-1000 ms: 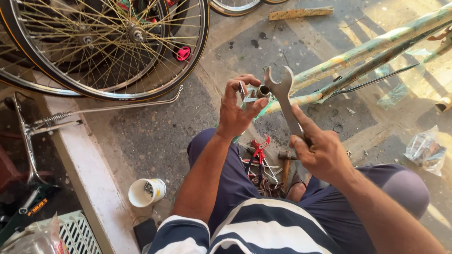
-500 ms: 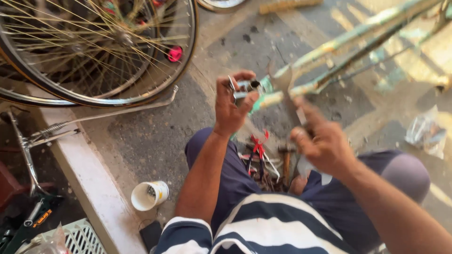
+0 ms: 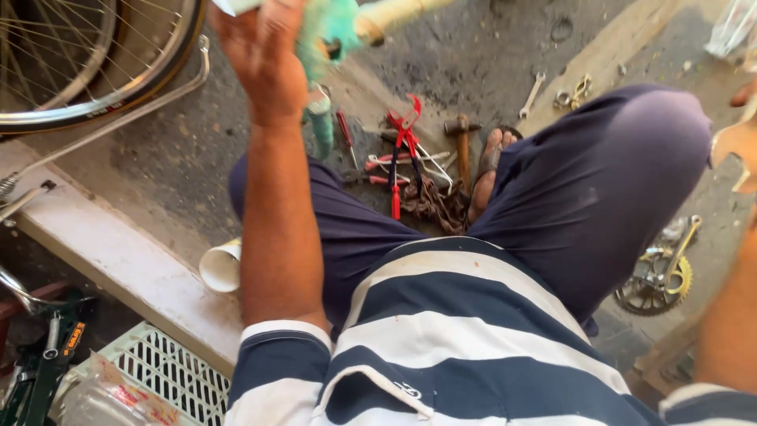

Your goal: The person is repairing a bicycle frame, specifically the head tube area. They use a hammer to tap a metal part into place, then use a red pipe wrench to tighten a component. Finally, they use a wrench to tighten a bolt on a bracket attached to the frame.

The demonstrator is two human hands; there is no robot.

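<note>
tools [image 3: 410, 170] between knees | cup [image 3: 221, 267] left | sprocket [image 3: 654, 284] right

I count one raised left hand [image 3: 264, 55]; the right hand is out of my view, with only a forearm showing. I see two spoked bicycle wheels [image 3: 71, 63] at the upper left. Among the tools on the ground between the legs I make out one wooden-handled hammer [image 3: 461, 142], one red-handled screwdriver [image 3: 345, 136], one pair of red-handled pliers [image 3: 400, 154] and one rusty brown bicycle chain [image 3: 434, 203] in a heap. Farther off lies one small silver open-ended spanner [image 3: 532, 95]. There is one white paper cup [image 3: 221, 267], one pale green plastic lattice crate [image 3: 169, 375] and one toothed chainring with a gold-coloured crank [image 3: 658, 276].
</note>
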